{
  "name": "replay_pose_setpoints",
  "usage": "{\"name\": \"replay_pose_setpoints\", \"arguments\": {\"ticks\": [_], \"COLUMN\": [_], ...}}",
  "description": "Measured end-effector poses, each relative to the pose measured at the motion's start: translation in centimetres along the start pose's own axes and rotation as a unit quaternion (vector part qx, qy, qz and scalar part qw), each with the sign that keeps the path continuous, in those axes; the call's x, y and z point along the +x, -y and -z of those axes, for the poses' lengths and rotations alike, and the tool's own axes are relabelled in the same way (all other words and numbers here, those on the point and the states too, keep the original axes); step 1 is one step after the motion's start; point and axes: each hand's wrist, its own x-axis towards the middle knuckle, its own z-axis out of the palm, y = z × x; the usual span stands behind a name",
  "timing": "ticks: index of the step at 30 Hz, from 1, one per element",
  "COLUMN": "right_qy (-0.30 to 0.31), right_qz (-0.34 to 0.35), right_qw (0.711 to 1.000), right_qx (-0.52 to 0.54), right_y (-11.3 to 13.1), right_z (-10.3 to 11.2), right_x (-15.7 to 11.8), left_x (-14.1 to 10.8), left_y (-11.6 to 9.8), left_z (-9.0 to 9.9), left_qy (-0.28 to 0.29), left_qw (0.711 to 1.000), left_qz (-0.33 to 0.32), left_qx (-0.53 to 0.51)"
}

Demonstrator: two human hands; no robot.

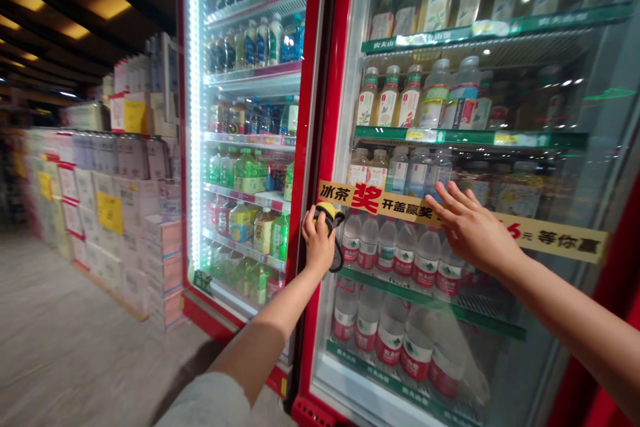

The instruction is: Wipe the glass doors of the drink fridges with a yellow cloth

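Left hand: wrapped round a yellow-and-black gadget, strap dangling
Gadget spot: just by the left end of the banner
Right hand: fingers stretched out, over the banner, can't tell if touching
Behind glass: rows of bottles

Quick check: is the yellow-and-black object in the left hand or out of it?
In: the left hand has its fingers curled around the yellow-and-black object.
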Motion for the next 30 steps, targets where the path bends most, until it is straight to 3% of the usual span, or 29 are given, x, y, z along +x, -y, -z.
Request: {"name": "replay_pose_setpoints", "arguments": {"ticks": [2, 4, 6, 9, 12, 14, 16, 18, 21, 23, 25, 27, 30], "right_qy": [-0.003, -0.003, -0.002, 0.003, 0.017, 0.029, 0.040, 0.055, 0.068, 0.060, 0.044, 0.032, 0.035], "right_qz": [0.003, 0.001, -0.004, -0.010, -0.017, -0.020, -0.017, -0.001, 0.017, 0.016, 0.023, 0.041, 0.057], "right_qw": [1.000, 1.000, 1.000, 1.000, 1.000, 0.999, 0.999, 0.998, 0.997, 0.998, 0.999, 0.999, 0.997], "right_qx": [0.000, 0.000, 0.000, 0.000, 0.005, 0.014, 0.026, 0.038, 0.043, 0.032, 0.011, -0.009, -0.026], "right_y": [-0.1, -0.1, -0.2, -0.1, -0.1, -0.2, -0.6, -1.1, -1.6, -1.7, -1.6, -1.5, -1.9], "right_z": [-0.3, -0.5, -0.6, -0.6, -0.4, 0.0, 0.6, 1.5, 2.8, 3.6, 4.1, 4.5, 4.9], "right_x": [0.0, 0.0, 0.1, 0.2, 0.3, 0.5, 0.8, 1.1, 1.2, 0.6, -0.6, -2.3, -5.0], "left_x": [-3.2, -3.3, -0.5, 5.1, 7.1, 5.9, 4.4, 4.0, 5.9, 7.1, 7.0, 5.8, 3.8], "left_y": [0.9, 0.8, -0.6, -4.5, -7.7, -8.1, -7.3, -6.5, -7.8, -10.4, -13.1, -14.4, -13.5], "left_z": [0.2, 0.2, -0.1, -1.0, -1.6, -1.5, -1.0, -0.5, -0.7, -1.6, -2.5, -3.0, -2.6], "left_qy": [0.005, 0.001, -0.002, 0.004, -0.005, 0.041, 0.112, 0.145, 0.099, 0.037, 0.018, 0.055, 0.139], "left_qw": [1.000, 1.000, 1.000, 0.999, 0.997, 0.989, 0.962, 0.947, 0.977, 0.995, 0.997, 0.985, 0.934], "left_qz": [0.002, 0.001, -0.013, -0.053, -0.067, -0.141, -0.248, -0.287, -0.191, -0.094, -0.075, -0.163, -0.325], "left_qx": [0.009, 0.015, 0.017, 0.012, 0.029, 0.029, 0.018, 0.012, 0.001, -0.007, -0.013, -0.023, -0.043]}}
